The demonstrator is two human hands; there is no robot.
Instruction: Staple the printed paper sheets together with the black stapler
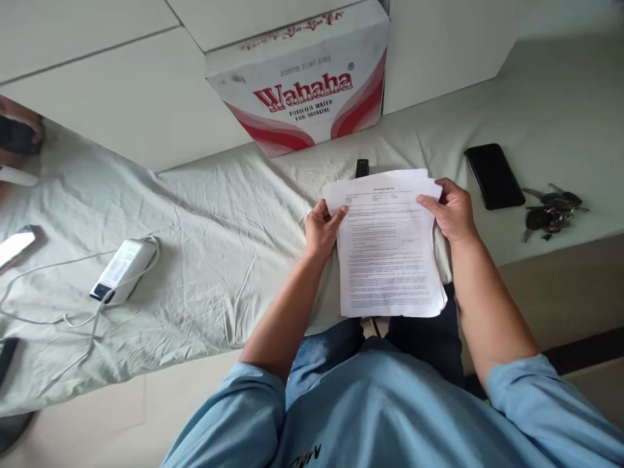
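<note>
light blue shirt, sleeves rolled up | blue jeans | bare forearms

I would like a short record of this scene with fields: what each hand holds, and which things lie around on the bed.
left hand: left hand grips the upper left edge of the stack of papers
right hand: right hand grips its upper right edge
behind papers: Wahaha box
right of papers: black phone, keys
left side: power bank with white cable
surface: wrinkled sheet
</note>
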